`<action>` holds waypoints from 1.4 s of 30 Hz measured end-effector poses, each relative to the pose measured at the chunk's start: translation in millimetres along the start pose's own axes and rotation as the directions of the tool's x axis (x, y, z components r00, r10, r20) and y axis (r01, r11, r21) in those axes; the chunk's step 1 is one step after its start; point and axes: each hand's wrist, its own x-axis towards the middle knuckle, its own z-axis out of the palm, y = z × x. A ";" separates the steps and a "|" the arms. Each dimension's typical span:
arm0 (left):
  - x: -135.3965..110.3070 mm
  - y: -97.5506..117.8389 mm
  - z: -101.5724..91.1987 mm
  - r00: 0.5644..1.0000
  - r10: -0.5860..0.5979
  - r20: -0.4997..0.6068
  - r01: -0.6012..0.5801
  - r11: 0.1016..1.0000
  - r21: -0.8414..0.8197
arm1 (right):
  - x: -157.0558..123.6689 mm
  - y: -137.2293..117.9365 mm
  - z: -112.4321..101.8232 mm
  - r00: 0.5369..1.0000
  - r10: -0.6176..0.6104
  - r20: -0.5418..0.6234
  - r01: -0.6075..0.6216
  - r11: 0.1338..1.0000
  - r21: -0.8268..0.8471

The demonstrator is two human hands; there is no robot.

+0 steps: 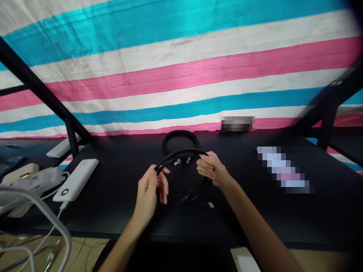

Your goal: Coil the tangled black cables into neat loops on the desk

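A coiled black cable (181,152) is held up over the dark table between my two hands. My left hand (151,185) pinches the coil's left side between thumb and forefinger, its other fingers loosely curled below. On the upper right of the loop, my right hand (210,168) is closed with the fingers wrapped round it. The lower part of the loop hangs near the tabletop, where a connector seems to show, dim against the black. Behind it a second coiled black cable (180,132) lies flat on the table. Small white bits (177,162) lie between the two coils.
A white power bank (76,180) with a plugged-in cable lies at left, beside a white power strip (42,181) and looping white cords. One white scrap (210,204) lies near my right wrist. Blurred-out items sit at right and back. Black frame bars (53,96) and striped sheeting (181,75) rise behind.
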 end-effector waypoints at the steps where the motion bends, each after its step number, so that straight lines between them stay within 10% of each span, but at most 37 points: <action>1: -0.3 -0.2 -0.2 1.000 -0.023 -0.001 0.023 1.000 -0.010 | 0.3 0.7 -0.3 1.000 0.003 -0.006 -0.003 1.000 0.001; 27: 5.7 -11.8 -9.9 0.993 0.110 -0.029 -0.093 0.932 0.349 | 5.4 7.1 2.7 0.970 -0.089 -0.225 0.031 0.968 -0.250; 42: 5.4 -7.8 3.6 0.996 -0.091 0.008 0.089 0.988 0.124 | 4.8 4.7 4.0 0.958 -0.187 -0.218 0.068 0.886 -0.459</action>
